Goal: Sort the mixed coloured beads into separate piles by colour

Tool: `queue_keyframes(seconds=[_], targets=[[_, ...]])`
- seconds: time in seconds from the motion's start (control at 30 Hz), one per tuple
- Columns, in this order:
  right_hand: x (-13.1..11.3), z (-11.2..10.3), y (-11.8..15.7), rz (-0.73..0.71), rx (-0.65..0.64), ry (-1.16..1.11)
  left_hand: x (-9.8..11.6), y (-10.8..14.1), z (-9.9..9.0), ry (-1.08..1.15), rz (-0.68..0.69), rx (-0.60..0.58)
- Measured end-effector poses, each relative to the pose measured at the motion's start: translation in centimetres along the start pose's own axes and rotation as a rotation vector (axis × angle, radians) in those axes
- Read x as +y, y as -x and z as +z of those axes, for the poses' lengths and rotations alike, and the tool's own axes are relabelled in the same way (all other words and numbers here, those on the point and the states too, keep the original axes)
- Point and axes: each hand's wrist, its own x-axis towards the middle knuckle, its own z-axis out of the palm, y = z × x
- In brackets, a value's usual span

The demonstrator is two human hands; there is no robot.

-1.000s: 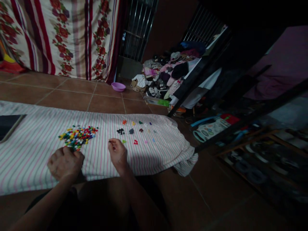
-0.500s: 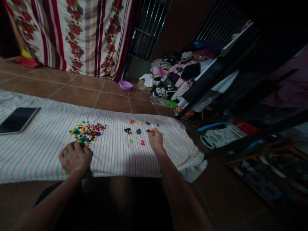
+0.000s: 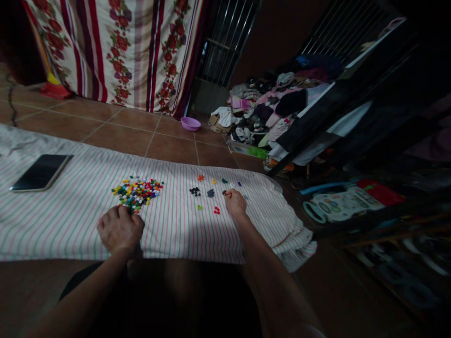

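Note:
On the striped cloth [image 3: 176,225] lies a mixed pile of small coloured pieces [image 3: 139,190], too small to name by kind. My left hand [image 3: 120,228] rests at the pile's near edge, back up, fingers curled under and their tips hidden. Farther right, my right hand [image 3: 236,203] is closed in a pinch, its fingertips down at some tiny brown pieces [image 3: 224,193]; what it pinches cannot be made out. Around it are little single-colour groups: black pieces [image 3: 195,191], dark grey pieces [image 3: 210,193], red pieces [image 3: 216,211], light green pieces [image 3: 199,207] and orange pieces [image 3: 200,178].
A dark-screened tablet or phone [image 3: 42,172] lies on the cloth's left. Yellow pieces [image 3: 213,181], green pieces [image 3: 224,180] and a purple piece [image 3: 239,184] sit behind my right hand. Beyond are a purple basin [image 3: 190,124], a clothes heap [image 3: 268,103] and a flowered curtain [image 3: 141,56].
The whole view has shifted, so everything appears farther right. My right hand stays by the brown pieces, its fingertips slightly changed; my left hand keeps its place beside the pile.

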Motion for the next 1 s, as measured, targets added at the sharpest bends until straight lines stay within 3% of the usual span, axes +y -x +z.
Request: queue_keyframes(seconds=[0.2, 0.33, 0.43, 0.57, 0.67, 0.83, 1.0], targets=[[-0.5, -0.6, 0.4, -0.064, 0.052, -0.041, -0.4, 0.0, 0.7, 0.009, 0.016, 0.024], [-2.5, -1.2, 1.2, -0.225, 0.145, -0.160, -0.4, -0.1, 0.7, -0.004, 0.017, 0.023], [-5.9, -1.3, 2.7, -0.428, 0.115, -0.377, -0.2, -0.2, 0.6, -0.017, 0.017, 0.017], [-12.0, -0.5, 6.7, -0.686, -0.054, -0.630, -0.2, -0.3, 0.6, -0.018, 0.026, 0.035], [-16.3, 1.0, 9.8, -0.800, -0.159, -0.706, -0.3, -0.2, 0.7, -0.012, 0.029, 0.043], [-20.6, 4.4, 12.3, -0.800, -0.222, -0.642, -0.3, -0.2, 0.6, 0.008, 0.020, 0.046], [-21.3, 6.4, 12.9, -0.757, -0.218, -0.494, -0.1, -0.4, 0.4, 0.048, 0.000, 0.025]])
